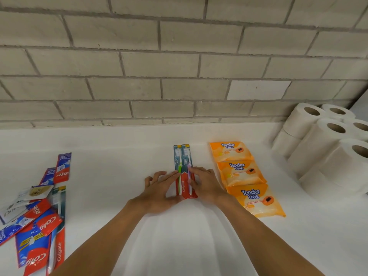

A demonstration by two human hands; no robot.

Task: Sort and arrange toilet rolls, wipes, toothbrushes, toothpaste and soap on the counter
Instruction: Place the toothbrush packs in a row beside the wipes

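Two packaged toothbrushes point(183, 164) lie side by side in the middle of the white counter point(119, 156), one green, one purple. My left hand point(159, 194) presses against their left edge and my right hand point(205, 184) against their right edge, fingers spread flat on the packs. Three orange wipes packs point(245, 176) lie in a column to the right. White toilet rolls point(326, 146) are stacked at the far right. At the left lies a loose heap of toothpaste sachets point(39, 232), another toothbrush pack point(59, 198) and white soap sachets point(25, 198).
A grey brick wall point(179, 66) rises behind the counter. Two toothpaste sachets point(59, 170) lie apart above the left heap. Bare counter lies between the heap and the toothbrushes.
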